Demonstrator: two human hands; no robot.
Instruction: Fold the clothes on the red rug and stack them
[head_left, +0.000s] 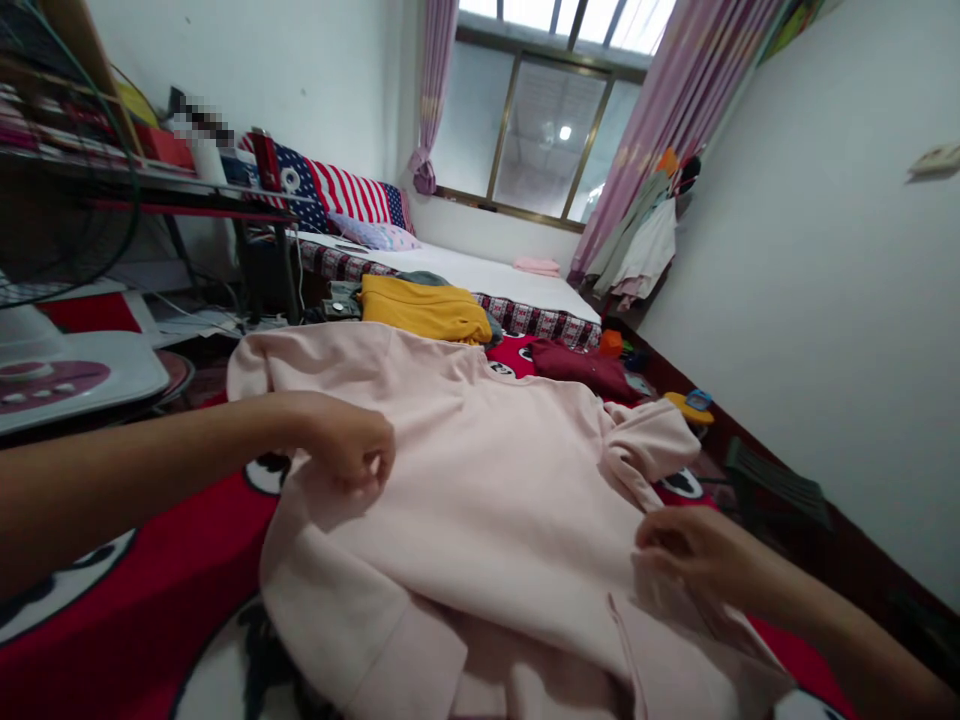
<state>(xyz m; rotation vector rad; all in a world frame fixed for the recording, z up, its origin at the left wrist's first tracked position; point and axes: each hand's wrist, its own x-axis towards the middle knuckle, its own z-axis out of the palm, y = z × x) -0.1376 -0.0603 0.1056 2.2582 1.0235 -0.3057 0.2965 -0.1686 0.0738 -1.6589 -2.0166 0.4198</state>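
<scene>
A pale pink sweatshirt [487,470] lies spread out, its neckline pointing away from me and its hem towards me. My left hand [352,445] is closed in a pinch at the garment's left side, with the fingertips down at the cloth and partly hidden. On the right side, my right hand [675,545] pinches the fabric near the edge, fingers closed. The left sleeve curves down beside the body, its end lying near the hem. Below the right hand a folded layer of pink cloth shows. Underneath is a red blanket [172,590] with large black-and-white cartoon prints.
Beyond the neckline lie a folded yellow garment [424,308] and a dark red one [581,370]. A bed [465,255] stands under the window. At left are a cluttered desk [202,190] and a white appliance [82,375]; a dark green stool [776,485] is at right.
</scene>
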